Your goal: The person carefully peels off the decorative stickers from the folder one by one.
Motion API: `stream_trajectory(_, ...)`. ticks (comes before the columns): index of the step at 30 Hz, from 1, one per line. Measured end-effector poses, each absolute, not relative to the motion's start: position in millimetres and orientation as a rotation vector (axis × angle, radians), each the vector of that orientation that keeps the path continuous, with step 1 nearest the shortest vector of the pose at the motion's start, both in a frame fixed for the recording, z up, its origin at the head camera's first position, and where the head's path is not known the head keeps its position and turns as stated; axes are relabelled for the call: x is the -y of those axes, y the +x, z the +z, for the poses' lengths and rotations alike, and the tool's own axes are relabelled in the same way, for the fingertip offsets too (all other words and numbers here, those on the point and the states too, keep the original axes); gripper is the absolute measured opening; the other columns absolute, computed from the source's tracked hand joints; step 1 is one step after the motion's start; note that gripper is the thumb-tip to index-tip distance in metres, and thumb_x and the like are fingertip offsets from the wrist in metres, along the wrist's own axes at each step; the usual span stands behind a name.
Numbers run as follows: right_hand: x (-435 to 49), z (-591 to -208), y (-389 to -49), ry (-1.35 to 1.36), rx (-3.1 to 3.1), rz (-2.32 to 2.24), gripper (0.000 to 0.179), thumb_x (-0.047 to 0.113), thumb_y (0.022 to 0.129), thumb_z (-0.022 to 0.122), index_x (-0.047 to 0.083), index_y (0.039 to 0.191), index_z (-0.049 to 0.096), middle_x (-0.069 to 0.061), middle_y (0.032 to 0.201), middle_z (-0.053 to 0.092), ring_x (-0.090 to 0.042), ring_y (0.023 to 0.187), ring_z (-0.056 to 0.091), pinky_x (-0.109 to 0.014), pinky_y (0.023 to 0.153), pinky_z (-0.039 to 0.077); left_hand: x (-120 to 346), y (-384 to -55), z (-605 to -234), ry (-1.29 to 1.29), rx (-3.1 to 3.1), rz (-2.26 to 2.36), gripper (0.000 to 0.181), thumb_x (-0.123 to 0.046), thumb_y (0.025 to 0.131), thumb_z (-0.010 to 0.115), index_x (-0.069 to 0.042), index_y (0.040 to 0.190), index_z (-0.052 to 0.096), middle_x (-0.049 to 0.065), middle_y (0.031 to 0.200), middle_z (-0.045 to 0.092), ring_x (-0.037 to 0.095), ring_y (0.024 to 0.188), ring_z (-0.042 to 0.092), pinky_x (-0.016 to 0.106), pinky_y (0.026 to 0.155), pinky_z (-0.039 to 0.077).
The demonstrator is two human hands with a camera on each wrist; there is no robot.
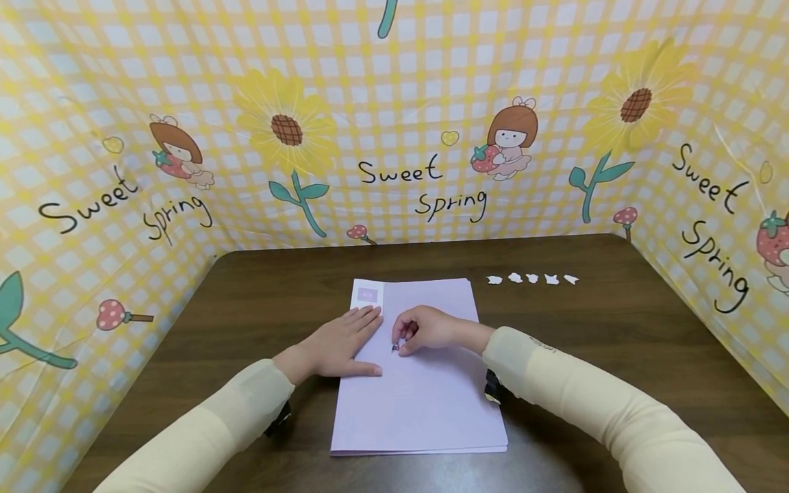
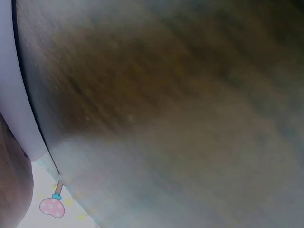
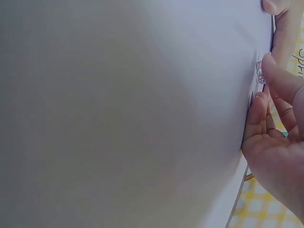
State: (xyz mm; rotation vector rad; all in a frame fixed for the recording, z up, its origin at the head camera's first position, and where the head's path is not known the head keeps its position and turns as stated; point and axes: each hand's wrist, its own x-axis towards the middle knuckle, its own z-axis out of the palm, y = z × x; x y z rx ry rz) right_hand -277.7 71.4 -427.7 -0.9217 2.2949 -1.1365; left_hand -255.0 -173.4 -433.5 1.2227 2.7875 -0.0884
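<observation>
A lilac sheet of paper (image 1: 425, 411), layered at its front edge, lies on the table. My left hand (image 1: 350, 341) rests flat on its left side, fingers straight and thumb spread; only a sliver of that hand (image 2: 14, 180) shows in the left wrist view. Just right of it, my right hand (image 1: 425, 330) pinches a small printed sticker (image 1: 395, 347) between thumb and finger, close over the middle of the paper. In the right wrist view the sticker (image 3: 260, 72) shows a dark-and-white print beside the thumb (image 3: 280, 80).
Several small white cutouts (image 1: 532, 279) lie in a row on the dark wooden table (image 1: 259, 294), behind and right of the paper. A white strip with a purple square (image 1: 368, 295) sits at the paper's back left corner. A yellow checked cloth (image 1: 394, 89) surrounds the table's back and sides.
</observation>
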Motion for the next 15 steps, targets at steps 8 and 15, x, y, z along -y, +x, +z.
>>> stream_trajectory(8,-74.3,-426.5,-276.8,-0.912,-2.312,-1.143,0.007,0.008,0.084,0.076,0.007,0.087,0.070,0.005,0.072,0.061,-0.007,0.068,0.052,-0.021,0.064,0.044,173.2,-255.0,-432.1,1.210,-2.783,-0.097,0.104,-0.082,0.084,0.034,-0.005,0.154,0.022,0.010,0.161,0.014,0.023,0.147,0.007,0.038,0.117,0.009)
stream_trajectory(15,-75.7,-425.6,-276.0,-0.919,-2.325,-1.160,0.005,0.009,0.087,0.074,0.005,0.085,0.071,0.007,0.071,0.062,-0.007,0.067,0.051,-0.021,0.064,0.043,173.9,-254.8,-433.4,1.233,-2.790,-0.076,0.103,-0.081,0.085,0.035,-0.004,0.154,0.023,0.011,0.160,0.015,0.025,0.147,0.009,0.040,0.117,0.011)
